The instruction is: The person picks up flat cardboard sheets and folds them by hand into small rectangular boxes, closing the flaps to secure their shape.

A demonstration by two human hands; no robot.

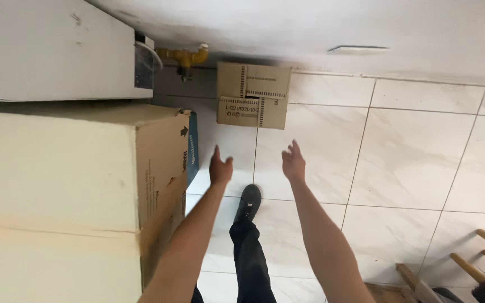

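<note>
Both bare arms stretch forward over the pale marble-patterned tiled floor (411, 168). The left hand (220, 170) and the right hand (293, 163) hang in the air at the middle of the frame, fingers apart and holding nothing. Above them, in the upper centre, a small brown cardboard box (252, 95) sits on the floor against the white wall (310, 28), apart from both hands. A large tan cardboard carton (85, 191) fills the left side. A black shoe (249, 201) steps forward between the arms. Wooden rungs (478, 258) show at the lower right.
</note>
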